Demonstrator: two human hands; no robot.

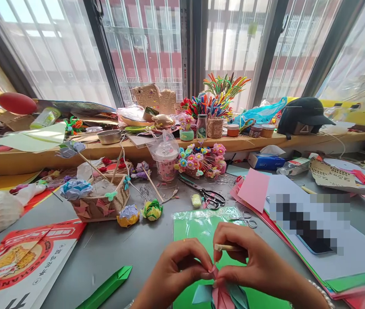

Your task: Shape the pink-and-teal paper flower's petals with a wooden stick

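Observation:
Low in the head view, both my hands work on a folded paper flower [221,297] with pink and blue-green petals. My left hand [182,264] pinches the tip of a pink petal between thumb and fingers. From the other side, my right hand [249,257] pinches the same pink part, its fingertips nearly touching the left ones. A thin wooden stick [229,247] is tucked in the curled fingers of my right hand. Beneath the hands lies green paper [187,234] in a clear sleeve. The flower's lower part runs out of view.
Scissors [212,198] and small scissors [249,222] lie beyond the green paper. Paper flowers [152,210] stand by a cardboard box [100,206] at left. A folded green strip [108,287] lies front left. To the right, a phone [317,244] rests on stacked paper [356,253].

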